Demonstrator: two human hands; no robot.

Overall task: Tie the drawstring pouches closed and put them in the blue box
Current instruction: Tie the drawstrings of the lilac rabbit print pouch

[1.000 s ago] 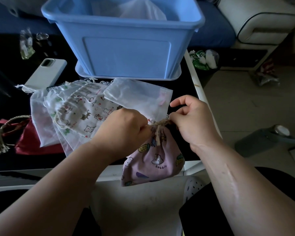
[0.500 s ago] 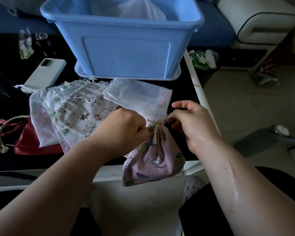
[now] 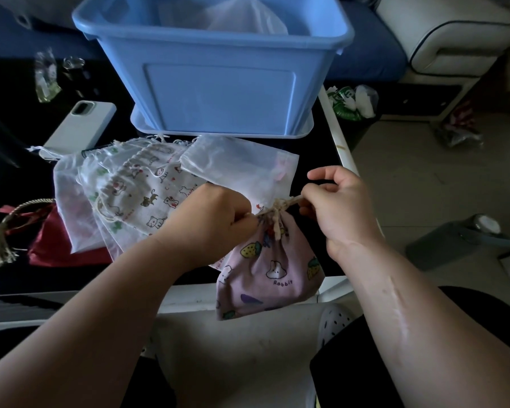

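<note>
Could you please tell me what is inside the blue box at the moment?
Inside the blue box, one pale translucent pouch shows past the near rim. The near wall hides the box's bottom, so anything lying lower cannot be seen.

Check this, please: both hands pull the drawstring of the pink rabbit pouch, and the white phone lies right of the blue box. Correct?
One error: the head view shows the white phone left of the blue box, not right. The left hand and right hand do pull the drawstring of the pink rabbit pouch.
</note>
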